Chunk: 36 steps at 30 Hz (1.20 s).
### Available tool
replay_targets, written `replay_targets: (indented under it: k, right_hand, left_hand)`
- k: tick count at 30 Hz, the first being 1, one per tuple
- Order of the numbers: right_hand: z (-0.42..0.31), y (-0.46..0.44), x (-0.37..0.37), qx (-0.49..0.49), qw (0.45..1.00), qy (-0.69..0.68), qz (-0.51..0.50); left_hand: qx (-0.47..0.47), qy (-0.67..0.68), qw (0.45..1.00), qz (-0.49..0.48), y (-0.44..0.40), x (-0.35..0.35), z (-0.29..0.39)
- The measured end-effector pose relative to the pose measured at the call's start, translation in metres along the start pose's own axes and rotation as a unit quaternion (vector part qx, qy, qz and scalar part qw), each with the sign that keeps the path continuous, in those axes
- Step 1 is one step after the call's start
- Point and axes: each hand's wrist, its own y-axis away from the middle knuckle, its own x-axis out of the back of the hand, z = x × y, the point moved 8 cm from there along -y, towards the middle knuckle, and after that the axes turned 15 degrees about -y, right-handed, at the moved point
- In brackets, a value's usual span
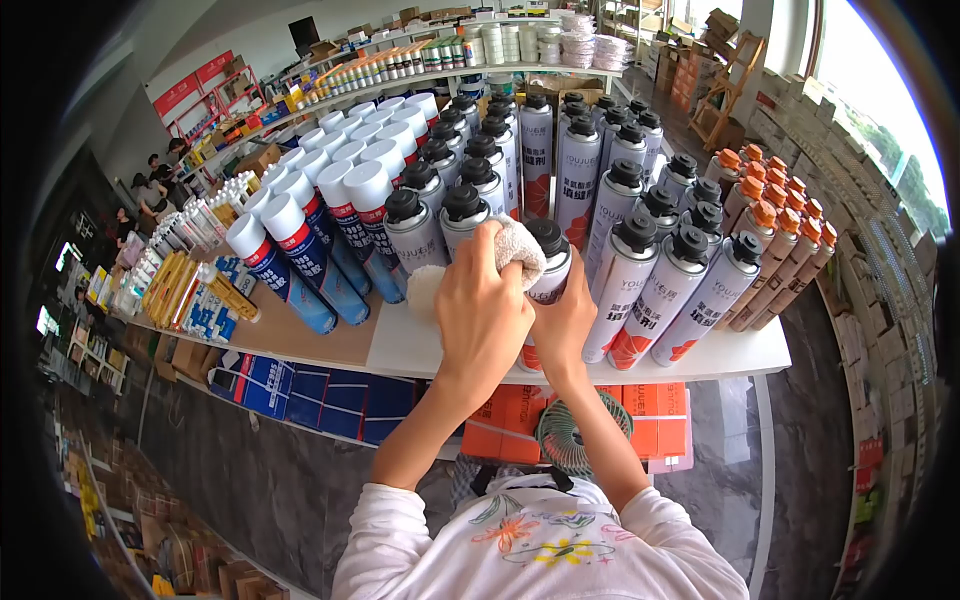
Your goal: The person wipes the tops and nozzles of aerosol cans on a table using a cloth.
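Head camera: my left hand [478,306] clutches bunched cream cloth [521,250] while my right hand [562,326] grips a silver, black-capped cylindrical can [549,268] at twelve o'clock.

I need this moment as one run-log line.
left hand: holding white cloth | right hand: gripping black-topped aerosol can | cloth: beside can

white-and-brown surface [752,352] | black-capped cans [577,172] standing | left of black-capped cans: white-capped cans [368,188], then yellow tubes [185,288] | right of black-capped cans: orange-capped cans [788,222]
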Motion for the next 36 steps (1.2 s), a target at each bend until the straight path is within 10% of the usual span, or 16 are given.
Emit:
replay_targets:
  k: [15, 29, 36]
  right_hand:
    - [0.026, -0.002, -0.013, 0.034, 0.99, -0.117, -0.064]
    - [-0.001, -0.004, 0.003, -0.104, 0.991, -0.018, -0.076]
    - [-0.005, -0.019, 0.01, 0.035, 0.987, -0.1, -0.121]
  left_hand:
    - [-0.208, 0.175, 0.962, 0.044, 0.025, -0.002, 0.035]
    - [0.202, 0.464, 0.862, 0.023, 0.045, -0.012, -0.07]
    - [0.283, 0.506, 0.815, 0.002, 0.072, -0.028, -0.098]
